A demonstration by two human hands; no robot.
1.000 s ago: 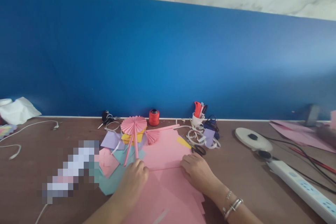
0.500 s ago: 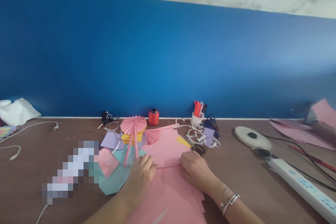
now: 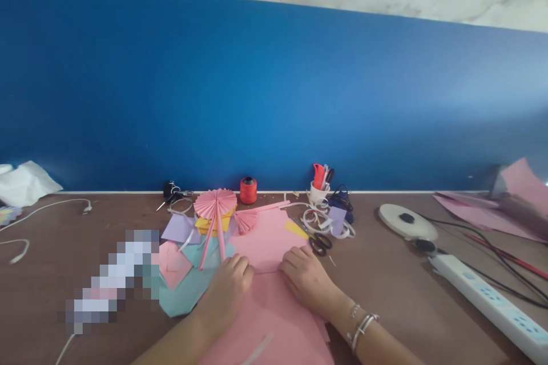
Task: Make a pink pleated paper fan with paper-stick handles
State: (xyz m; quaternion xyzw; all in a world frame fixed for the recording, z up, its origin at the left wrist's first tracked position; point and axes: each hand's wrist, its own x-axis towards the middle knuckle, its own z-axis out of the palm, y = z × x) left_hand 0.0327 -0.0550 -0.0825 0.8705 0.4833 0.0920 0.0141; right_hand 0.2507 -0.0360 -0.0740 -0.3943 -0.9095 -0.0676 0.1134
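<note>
Pink paper sheets [image 3: 274,319] lie in front of me, and the far edge of the near sheet runs between my hands. My left hand [image 3: 231,279], fingers curled together, holds that edge at its left end. With its fingers closed and bent, my right hand [image 3: 306,276] grips the same edge farther right; the fingertips are partly hidden. Beyond them lies another pink sheet [image 3: 269,239] with a small folded pink fan [image 3: 245,221] on it. A round pleated pink paper fan [image 3: 215,203] with two paper sticks rests to the left. Black-handled scissors [image 3: 320,243] lie past my right hand.
Purple, yellow and teal papers [image 3: 184,296] lie on the left. A red thread spool [image 3: 248,191] and a white pen cup [image 3: 319,193] stand by the blue partition. White ribbon [image 3: 314,221] is coiled nearby. On the right are a power strip [image 3: 488,296], a round cream device [image 3: 406,222] and cables.
My right hand has slid left along the paper edge, closer to my left hand. More of the scissors now shows. My left hand stays at its end of the edge.
</note>
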